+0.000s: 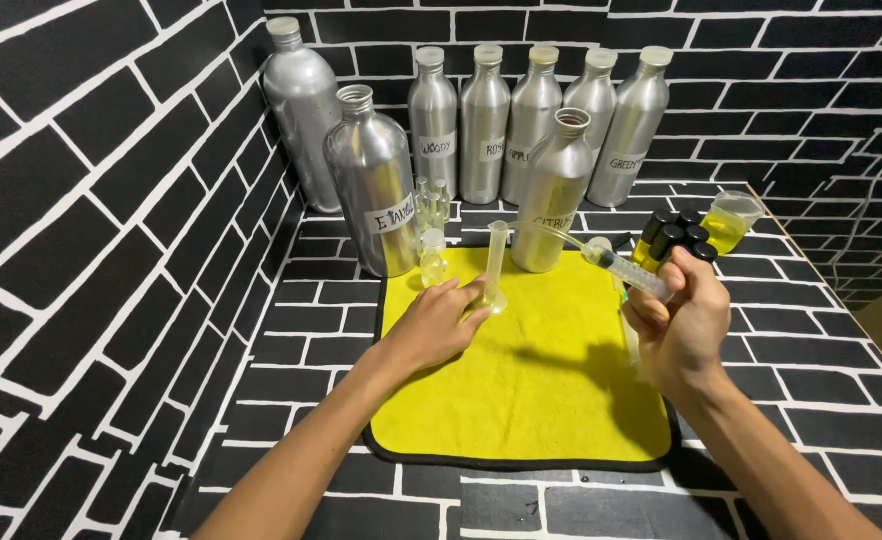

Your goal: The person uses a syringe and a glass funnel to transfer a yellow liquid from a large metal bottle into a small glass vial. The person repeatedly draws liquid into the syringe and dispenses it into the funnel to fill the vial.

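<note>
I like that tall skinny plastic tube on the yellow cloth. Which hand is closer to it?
Left. The left hand rests its fingers at the measuring tube base; the right hand is off to its right, holding a syringe.

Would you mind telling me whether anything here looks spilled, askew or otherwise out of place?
Nothing looks spilled. Two aluminium bottles stand uncapped, the front left one and the one behind the graduated cylinder, while the rest are capped. The yellow cloth lies flat and looks unstained.
</note>
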